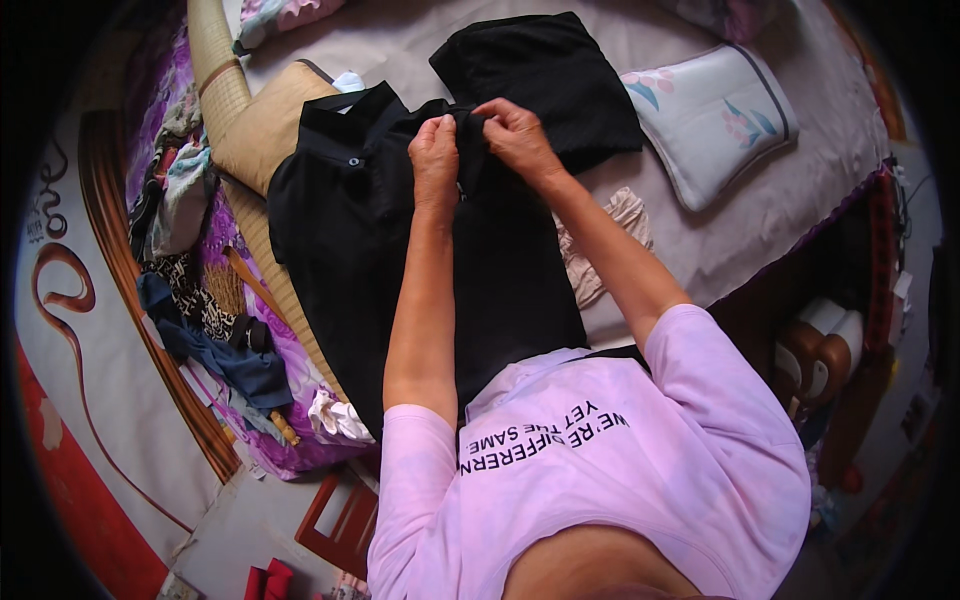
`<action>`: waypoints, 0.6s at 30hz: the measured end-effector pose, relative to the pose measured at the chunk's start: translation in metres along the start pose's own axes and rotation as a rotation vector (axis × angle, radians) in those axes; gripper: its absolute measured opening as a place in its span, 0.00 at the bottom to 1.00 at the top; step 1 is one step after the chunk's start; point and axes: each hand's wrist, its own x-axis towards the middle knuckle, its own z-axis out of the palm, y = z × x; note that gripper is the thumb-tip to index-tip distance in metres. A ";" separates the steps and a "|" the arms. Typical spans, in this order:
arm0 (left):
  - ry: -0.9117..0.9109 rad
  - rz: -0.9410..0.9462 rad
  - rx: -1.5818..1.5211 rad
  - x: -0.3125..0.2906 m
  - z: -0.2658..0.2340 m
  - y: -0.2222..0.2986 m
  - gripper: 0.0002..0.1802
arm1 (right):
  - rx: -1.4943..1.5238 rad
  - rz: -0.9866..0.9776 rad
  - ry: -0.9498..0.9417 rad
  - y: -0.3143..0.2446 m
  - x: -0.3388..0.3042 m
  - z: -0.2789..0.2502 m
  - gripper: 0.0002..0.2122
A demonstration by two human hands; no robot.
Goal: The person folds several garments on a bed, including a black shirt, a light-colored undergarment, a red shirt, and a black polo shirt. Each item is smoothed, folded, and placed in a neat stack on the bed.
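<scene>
Bed, left hand and right hand pinching black garment

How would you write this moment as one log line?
left hand: pinching black garment | right hand: pinching same garment | nearby: folded black cloth, floral pillow

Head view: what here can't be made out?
All in the head view:
- The exact part of the black collared shirt between left hand and right hand: covered by the grip, black against black.
- The shirt's lower end: hidden by the left forearm and lilac T-shirt.
- The crumpled beige cloth's middle: under the right forearm.
- The pink patterned fabric's far part: cut off by the top edge.
</scene>
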 end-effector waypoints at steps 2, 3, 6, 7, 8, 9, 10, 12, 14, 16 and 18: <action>-0.032 0.003 -0.071 -0.003 0.007 0.010 0.12 | 0.160 0.008 -0.012 -0.044 -0.004 -0.016 0.07; -0.036 0.003 -0.091 -0.007 0.015 0.017 0.12 | 0.117 -0.044 -0.011 -0.053 -0.001 -0.029 0.07; 0.009 0.154 0.051 -0.011 0.020 0.008 0.12 | -0.046 -0.166 0.016 -0.060 0.012 -0.057 0.08; 0.033 0.238 0.178 -0.009 0.019 -0.006 0.12 | -0.170 -0.215 0.061 -0.059 0.016 -0.065 0.08; 0.052 0.318 0.306 -0.010 0.023 -0.007 0.11 | -0.237 -0.228 0.085 -0.048 0.024 -0.076 0.08; 0.055 0.428 0.397 -0.017 0.027 -0.010 0.10 | -0.257 -0.219 0.125 -0.036 0.031 -0.087 0.08; 0.041 0.481 0.443 -0.020 0.028 -0.015 0.09 | -0.274 -0.209 0.161 -0.026 0.037 -0.095 0.08; 0.010 0.594 0.607 -0.026 0.026 -0.029 0.09 | -0.136 -0.018 0.219 -0.015 0.041 -0.103 0.08; -0.058 0.564 0.702 -0.035 0.027 -0.037 0.10 | -0.004 0.128 0.322 0.001 0.044 -0.113 0.08; -0.130 0.606 0.788 -0.040 0.028 -0.043 0.11 | 0.125 0.224 0.451 0.012 0.046 -0.117 0.08; -0.160 0.592 0.794 -0.046 0.031 -0.046 0.12 | 0.373 0.217 0.397 0.018 0.045 -0.119 0.08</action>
